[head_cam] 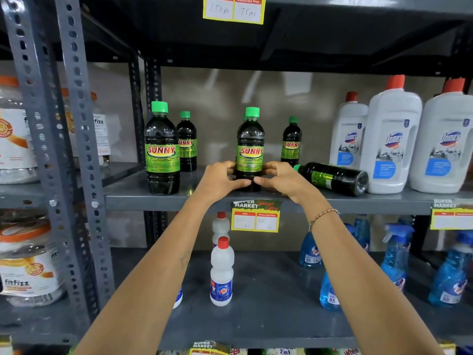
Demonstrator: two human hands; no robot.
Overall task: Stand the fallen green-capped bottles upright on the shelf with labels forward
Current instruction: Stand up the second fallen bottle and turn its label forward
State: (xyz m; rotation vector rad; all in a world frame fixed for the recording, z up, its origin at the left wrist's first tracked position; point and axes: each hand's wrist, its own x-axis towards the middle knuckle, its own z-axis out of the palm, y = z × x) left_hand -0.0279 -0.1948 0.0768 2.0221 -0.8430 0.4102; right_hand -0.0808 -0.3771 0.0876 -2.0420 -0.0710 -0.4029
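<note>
A dark green-capped Sunny bottle stands upright at the front middle of the grey shelf, label facing me. My left hand and my right hand both wrap its lower part from either side. Another green-capped bottle lies on its side just right of my right hand, cap pointing left. An upright Sunny bottle stands at the front left, with two more behind, one at the back left and one at the back right.
Large white Domex bottles crowd the shelf's right end, touching the fallen bottle's base. A price tag hangs on the shelf edge. Below stand white red-capped bottles and blue spray bottles. Perforated uprights and jars stand left.
</note>
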